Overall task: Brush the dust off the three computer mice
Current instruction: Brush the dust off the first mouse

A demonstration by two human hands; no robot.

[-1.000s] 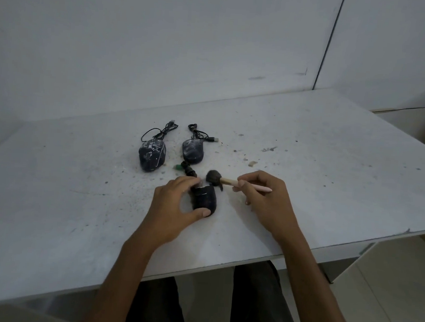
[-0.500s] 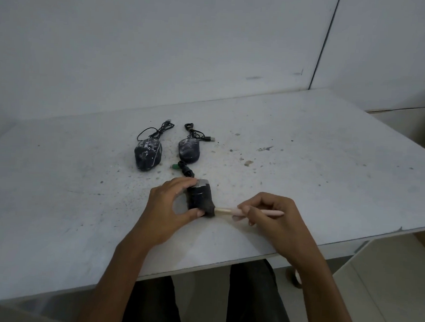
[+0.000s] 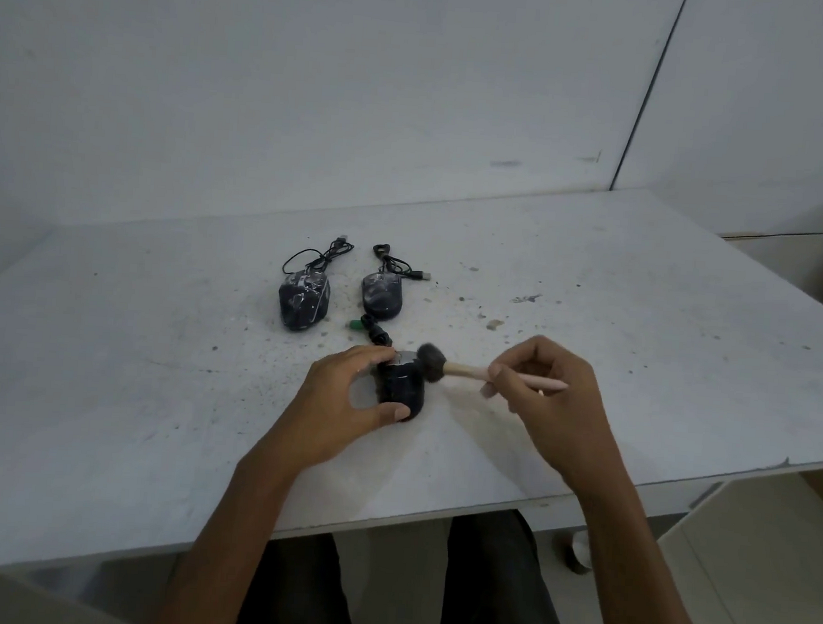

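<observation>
Black near mouse [image 3: 402, 384] gripped by left hand [image 3: 345, 399] | right hand [image 3: 547, 394] clasps brush [image 3: 449, 366], bristles touching it

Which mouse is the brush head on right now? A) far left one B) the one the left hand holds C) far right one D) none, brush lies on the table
B: the right hand holds the brush with its head against the near mouse, which the left hand grips.
</observation>
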